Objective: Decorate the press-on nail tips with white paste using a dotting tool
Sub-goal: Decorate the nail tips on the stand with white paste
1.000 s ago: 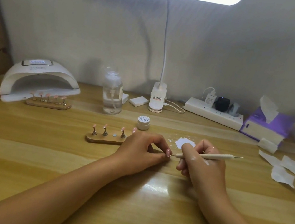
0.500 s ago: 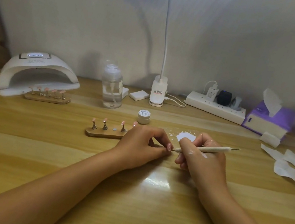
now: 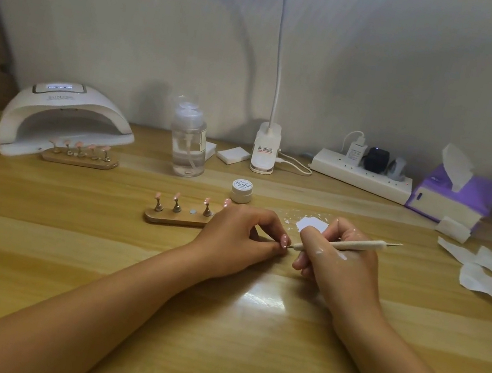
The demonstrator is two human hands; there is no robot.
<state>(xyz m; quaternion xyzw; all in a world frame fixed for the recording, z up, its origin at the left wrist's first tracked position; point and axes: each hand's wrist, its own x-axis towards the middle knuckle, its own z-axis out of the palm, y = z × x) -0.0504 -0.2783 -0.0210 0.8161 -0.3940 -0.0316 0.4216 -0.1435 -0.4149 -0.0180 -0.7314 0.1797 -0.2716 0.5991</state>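
My left hand (image 3: 237, 237) pinches a pink press-on nail tip (image 3: 284, 241) on its small stand, low over the table. My right hand (image 3: 336, 260) grips a white dotting tool (image 3: 358, 245) like a pen, its metal point touching the tip. White paste smears show on the back of my right hand. Behind my left hand lies a wooden holder (image 3: 174, 218) with three pink tips standing on it and one bare magnet spot. A small white paste jar (image 3: 241, 191) stands behind, and a white paste patch (image 3: 312, 222) lies on the table by my right hand.
A white nail lamp (image 3: 63, 120) at back left shelters a second wooden holder (image 3: 80, 158) of pink tips. Along the wall stand a clear pump bottle (image 3: 188, 141), a lamp base (image 3: 265, 152), a power strip (image 3: 360, 174) and a purple tissue box (image 3: 451, 198). Paper pieces (image 3: 482, 265) lie at right.
The view has tilted down, so the lamp head left the frame. Both hands stay together, the tool's point still at the pinched tip.
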